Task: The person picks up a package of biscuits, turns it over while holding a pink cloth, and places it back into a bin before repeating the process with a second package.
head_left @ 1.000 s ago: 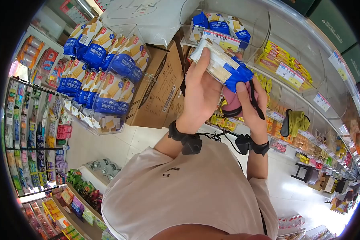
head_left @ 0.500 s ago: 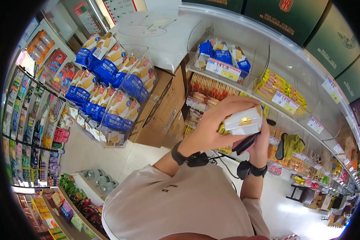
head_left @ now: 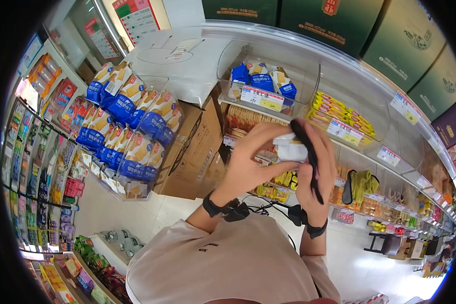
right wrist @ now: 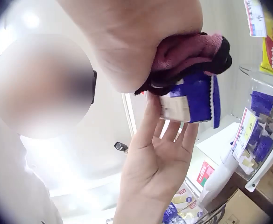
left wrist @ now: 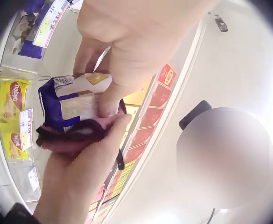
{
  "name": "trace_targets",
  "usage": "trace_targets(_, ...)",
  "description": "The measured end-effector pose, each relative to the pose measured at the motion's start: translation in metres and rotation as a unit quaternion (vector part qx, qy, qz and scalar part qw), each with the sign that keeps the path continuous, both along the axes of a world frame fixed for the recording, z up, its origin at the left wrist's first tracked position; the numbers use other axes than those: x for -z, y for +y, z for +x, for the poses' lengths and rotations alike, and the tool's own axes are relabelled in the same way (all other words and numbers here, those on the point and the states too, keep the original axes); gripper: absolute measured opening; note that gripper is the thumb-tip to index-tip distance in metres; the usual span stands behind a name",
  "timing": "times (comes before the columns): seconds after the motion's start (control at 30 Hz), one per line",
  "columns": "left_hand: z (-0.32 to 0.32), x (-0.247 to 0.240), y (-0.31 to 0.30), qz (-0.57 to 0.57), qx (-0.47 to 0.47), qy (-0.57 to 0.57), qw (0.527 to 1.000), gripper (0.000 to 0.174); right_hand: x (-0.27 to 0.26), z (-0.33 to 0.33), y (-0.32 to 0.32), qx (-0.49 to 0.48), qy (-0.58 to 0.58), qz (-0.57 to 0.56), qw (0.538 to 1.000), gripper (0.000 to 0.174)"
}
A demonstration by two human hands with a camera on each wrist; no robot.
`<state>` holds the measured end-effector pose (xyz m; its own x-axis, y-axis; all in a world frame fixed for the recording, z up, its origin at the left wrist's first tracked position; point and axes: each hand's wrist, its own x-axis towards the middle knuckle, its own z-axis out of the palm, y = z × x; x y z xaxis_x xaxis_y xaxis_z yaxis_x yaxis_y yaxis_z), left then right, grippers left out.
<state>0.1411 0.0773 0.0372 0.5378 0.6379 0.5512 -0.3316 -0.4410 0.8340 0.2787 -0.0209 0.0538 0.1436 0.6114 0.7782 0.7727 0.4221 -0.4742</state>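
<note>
Pack, head view: the blue-and-white pack (head_left: 291, 152) sits between the two hands, only a pale end showing.
Pack, right wrist view: its blue wrap and crimped edge appear, with the pink cloth (right wrist: 187, 53), plush and black-edged, against it at 12 o'clock; from the head, mostly the cloth's black edge is seen.
Pack, left wrist view: a blue side, a pale panel and some print come into sight, the cloth just below at 6 o'clock.
Left hand: the left hand (head_left: 251, 159), at the pack's 9 o'clock, grips it, thumb on one side and fingers curved round the other.
Right hand: the right hand (head_left: 327, 169), at 3 o'clock, holds the cloth close against the pack; some fingertips are hidden.
Since half a second ago: the crinkled end with its gold mark no longer faces the head camera, and the black edge now runs down in front of the right fingers. A second ago the pack's long side and blue wrap were visible from there.
Around the hands: a clear bin (head_left: 313, 76) of blue packs at 11 o'clock, yellow packs (head_left: 339, 114) near 2, a green cloth (head_left: 365, 187) near 4.
</note>
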Motion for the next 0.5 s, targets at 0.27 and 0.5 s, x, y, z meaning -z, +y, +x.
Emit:
trace_targets(0.27, -0.003, -0.008, 0.026, -0.178, -0.008, -0.169, 0.969, 0.057, 0.022, 0.011, -0.020, 0.007, 0.091, -0.171, 0.981, 0.034)
trace_targets(0.5, 0.045, -0.009, 0.066, -0.068, -0.163, -0.165, 0.970, 0.050, 0.036, 0.021, -0.026, -0.011, 0.137, -0.156, 0.978, 0.022)
